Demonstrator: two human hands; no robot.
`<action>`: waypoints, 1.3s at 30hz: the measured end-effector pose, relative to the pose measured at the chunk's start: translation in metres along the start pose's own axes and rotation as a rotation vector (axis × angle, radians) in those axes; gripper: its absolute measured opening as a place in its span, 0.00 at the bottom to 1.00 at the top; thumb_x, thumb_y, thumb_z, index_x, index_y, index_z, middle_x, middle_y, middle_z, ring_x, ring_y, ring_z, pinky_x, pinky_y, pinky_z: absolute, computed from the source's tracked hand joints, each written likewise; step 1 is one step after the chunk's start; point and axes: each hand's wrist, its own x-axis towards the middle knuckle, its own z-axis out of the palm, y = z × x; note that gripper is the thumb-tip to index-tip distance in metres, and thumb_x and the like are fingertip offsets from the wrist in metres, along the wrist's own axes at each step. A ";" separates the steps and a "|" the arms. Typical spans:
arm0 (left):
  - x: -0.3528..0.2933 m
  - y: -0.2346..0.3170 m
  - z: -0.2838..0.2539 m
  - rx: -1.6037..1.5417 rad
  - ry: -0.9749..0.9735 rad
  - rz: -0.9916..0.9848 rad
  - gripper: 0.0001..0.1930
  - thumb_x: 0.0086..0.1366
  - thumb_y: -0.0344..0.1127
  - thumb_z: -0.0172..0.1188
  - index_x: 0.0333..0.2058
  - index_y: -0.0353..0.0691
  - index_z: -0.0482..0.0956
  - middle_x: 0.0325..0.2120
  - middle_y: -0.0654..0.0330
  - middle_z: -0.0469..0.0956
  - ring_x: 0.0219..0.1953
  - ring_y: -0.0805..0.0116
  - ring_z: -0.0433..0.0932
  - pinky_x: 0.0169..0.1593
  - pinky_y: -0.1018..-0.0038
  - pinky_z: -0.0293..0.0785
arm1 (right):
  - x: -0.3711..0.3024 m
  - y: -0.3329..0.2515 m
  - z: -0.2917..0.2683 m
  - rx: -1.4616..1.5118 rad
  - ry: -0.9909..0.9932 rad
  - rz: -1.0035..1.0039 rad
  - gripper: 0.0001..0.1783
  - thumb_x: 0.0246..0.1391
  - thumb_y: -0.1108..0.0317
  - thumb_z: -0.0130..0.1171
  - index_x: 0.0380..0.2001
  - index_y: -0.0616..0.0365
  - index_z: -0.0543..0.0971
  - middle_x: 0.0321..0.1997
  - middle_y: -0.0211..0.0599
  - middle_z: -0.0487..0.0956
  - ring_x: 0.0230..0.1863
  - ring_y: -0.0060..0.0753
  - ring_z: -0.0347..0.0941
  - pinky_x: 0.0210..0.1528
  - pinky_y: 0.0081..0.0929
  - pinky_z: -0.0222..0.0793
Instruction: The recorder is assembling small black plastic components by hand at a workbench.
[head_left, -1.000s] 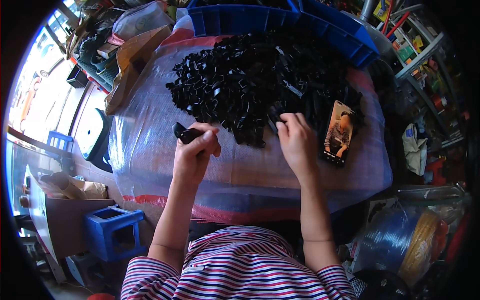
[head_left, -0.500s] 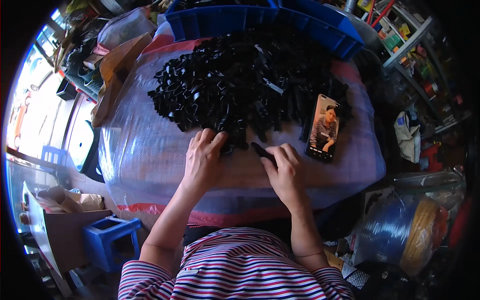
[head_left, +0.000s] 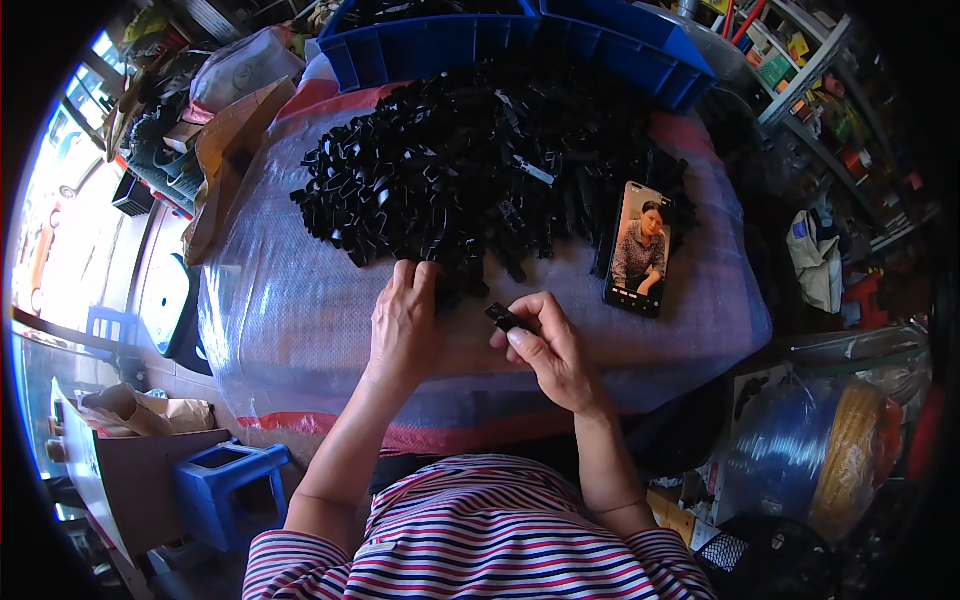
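Note:
A large heap of small black clip-like pieces [head_left: 420, 170] lies on a wrapped, woven-plastic-covered bale. At the heap's near edge, my left hand [head_left: 402, 325] is palm down with its fingers bent. Its fingertips are hidden, so whatever they grip does not show. To the right, my right hand [head_left: 555, 350] pinches a short black piece [head_left: 503, 317] between thumb and fingers, just above the cover and apart from the heap. Right of the heap lies a phone [head_left: 637, 250] with its screen lit, showing a person.
Two blue bins [head_left: 430, 50] stand behind the heap, the left one with black pieces inside. A blue plastic stool [head_left: 232, 490] is at lower left. Wrapped coils [head_left: 800, 455] sit at lower right, below crowded metal shelving [head_left: 810, 70]. Brown cardboard [head_left: 235, 150] leans at the bale's left.
My right hand has moved slightly left and turned, bringing the black piece's end more into view. My left hand has shifted slightly, its fingers drawn closer together at the heap's edge.

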 end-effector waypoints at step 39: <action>0.005 -0.002 -0.007 -1.601 -0.152 -0.522 0.09 0.55 0.32 0.60 0.32 0.33 0.76 0.20 0.62 0.73 0.17 0.80 0.64 0.21 0.84 0.58 | 0.007 -0.008 0.030 -0.344 0.183 -0.250 0.16 0.56 0.63 0.52 0.44 0.61 0.70 0.27 0.29 0.73 0.29 0.19 0.65 0.32 0.18 0.63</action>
